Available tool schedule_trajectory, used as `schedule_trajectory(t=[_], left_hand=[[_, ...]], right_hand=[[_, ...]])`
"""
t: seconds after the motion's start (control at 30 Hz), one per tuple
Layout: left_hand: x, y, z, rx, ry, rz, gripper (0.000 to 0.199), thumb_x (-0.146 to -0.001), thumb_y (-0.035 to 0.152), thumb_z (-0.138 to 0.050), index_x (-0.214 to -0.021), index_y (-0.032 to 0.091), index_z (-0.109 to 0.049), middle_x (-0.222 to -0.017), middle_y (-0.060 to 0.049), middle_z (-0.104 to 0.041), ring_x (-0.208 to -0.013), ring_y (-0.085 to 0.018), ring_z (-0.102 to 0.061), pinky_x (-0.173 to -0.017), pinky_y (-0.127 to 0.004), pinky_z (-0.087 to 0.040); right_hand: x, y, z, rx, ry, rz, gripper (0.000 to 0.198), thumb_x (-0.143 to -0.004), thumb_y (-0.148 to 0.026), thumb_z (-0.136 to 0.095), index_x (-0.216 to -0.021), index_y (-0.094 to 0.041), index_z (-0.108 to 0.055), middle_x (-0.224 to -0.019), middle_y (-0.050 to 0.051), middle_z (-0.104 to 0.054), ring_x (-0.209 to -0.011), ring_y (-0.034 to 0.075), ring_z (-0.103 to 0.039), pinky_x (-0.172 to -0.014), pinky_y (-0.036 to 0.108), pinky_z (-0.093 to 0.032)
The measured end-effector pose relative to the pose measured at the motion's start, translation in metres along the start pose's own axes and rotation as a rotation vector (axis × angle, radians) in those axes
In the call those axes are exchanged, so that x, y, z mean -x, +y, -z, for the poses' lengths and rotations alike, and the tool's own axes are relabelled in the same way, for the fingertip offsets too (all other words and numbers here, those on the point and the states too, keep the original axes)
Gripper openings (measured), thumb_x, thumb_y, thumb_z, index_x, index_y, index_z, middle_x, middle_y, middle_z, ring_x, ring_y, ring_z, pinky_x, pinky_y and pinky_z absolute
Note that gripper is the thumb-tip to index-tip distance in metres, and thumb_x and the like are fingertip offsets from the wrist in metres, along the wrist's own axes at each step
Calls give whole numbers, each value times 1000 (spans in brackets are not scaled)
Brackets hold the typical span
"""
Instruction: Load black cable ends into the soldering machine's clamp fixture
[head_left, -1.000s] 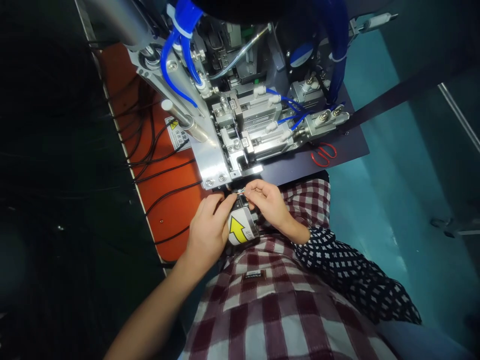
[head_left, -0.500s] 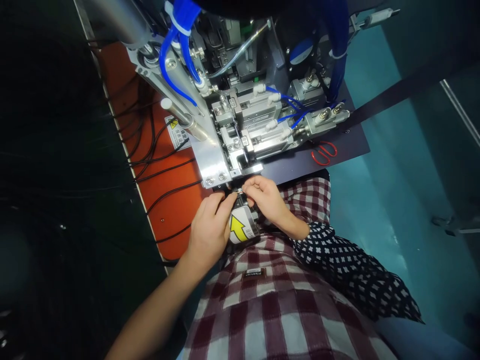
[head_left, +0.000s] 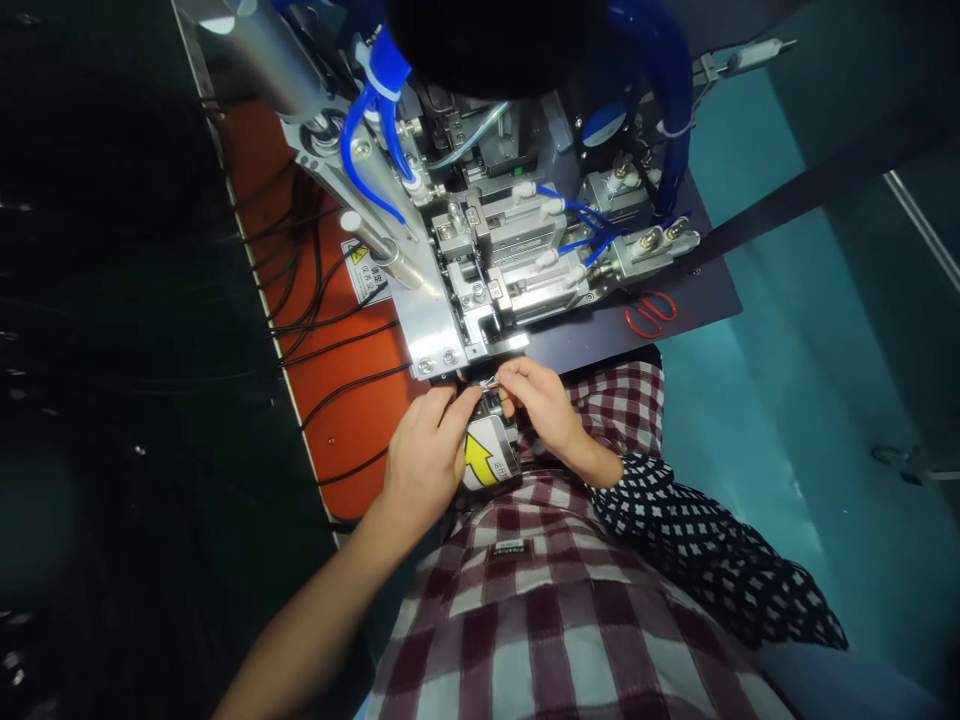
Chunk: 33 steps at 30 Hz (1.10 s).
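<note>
At the front edge of the machine (head_left: 491,300), my left hand (head_left: 427,440) is closed, thumb and forefinger pinched together. Facing it from the right, my right hand (head_left: 540,395) is closed too, its fingertips bent in a pinch. Between the two sets of fingertips shows a small, thin, pale piece (head_left: 489,383), too small to name. Just below lies a metal part of the feed track, and under that a white label (head_left: 487,452) with a yellow arrow. My left fingers partly hide the track.
Metal cylinders with blue air hoses (head_left: 664,150) stand beyond my hands. Red-handled scissors (head_left: 651,314) lie on the dark base plate at the right. Black cables (head_left: 307,270) cross the orange plate (head_left: 345,400) at the left. A metal post (head_left: 371,238) rises near a warning label.
The view has shifted slightly, so the machine sits a little lower and to the right. My fingertips stay close together, and the thin piece between them shows more clearly.
</note>
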<state>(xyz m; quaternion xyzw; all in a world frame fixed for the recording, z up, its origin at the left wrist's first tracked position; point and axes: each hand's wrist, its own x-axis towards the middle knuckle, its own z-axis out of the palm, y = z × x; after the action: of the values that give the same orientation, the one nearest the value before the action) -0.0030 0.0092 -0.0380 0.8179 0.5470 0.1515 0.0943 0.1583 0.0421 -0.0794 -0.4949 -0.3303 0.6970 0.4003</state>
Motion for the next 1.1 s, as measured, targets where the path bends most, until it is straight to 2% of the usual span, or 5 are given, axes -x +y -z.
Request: schedule_trajectory(t=[0.2,0.37,0.57,0.83,1.1], left_hand=[[0,4,-5,-18,-46,57,41,-83,3,-42,-116,14,-63,-95,-11,-59,-86,-21,-56,-72,-31,-47],[0,2,-5,72,-9,109,36,-89,10,-41,-116,16,-64,-98,-10,-57,-89,-20,-57,-73,-30,-49],[2,-1,-9,171,52,110,35,-89,10,-42,-114,17,-65,-100,-9,-56,-92,-19,-58,-77,-31,-51],[4,-1,-13,143,100,86,34,-87,7,-43,-112,15,-65,-98,-9,-57,-90,-19,-58,-75,-30,-50],[5,-2,-15,129,100,85,36,-87,9,-43,-114,19,-64,-97,-8,-56,-90,-19,-58,-75,-29,-51]], right_hand=[[2,2,-8,74,11,65,28,-83,-43,-64,-74,-18,-54,-56,-6,-51,-49,10,-48,-52,24,-38],[1,6,-4,68,-2,84,28,-82,-44,-64,-76,-18,-55,-55,-6,-51,-49,10,-47,-51,24,-38],[3,7,-2,4,-11,52,18,-77,-34,-67,-74,-18,-60,-55,-6,-53,-50,10,-48,-53,25,-39],[0,12,-7,-89,4,23,13,-75,-28,-65,-72,-17,-60,-52,-6,-52,-49,10,-45,-51,24,-36],[0,11,-7,48,62,144,11,-77,-29,-63,-74,-18,-60,-55,-5,-53,-51,11,-48,-51,25,-39]])
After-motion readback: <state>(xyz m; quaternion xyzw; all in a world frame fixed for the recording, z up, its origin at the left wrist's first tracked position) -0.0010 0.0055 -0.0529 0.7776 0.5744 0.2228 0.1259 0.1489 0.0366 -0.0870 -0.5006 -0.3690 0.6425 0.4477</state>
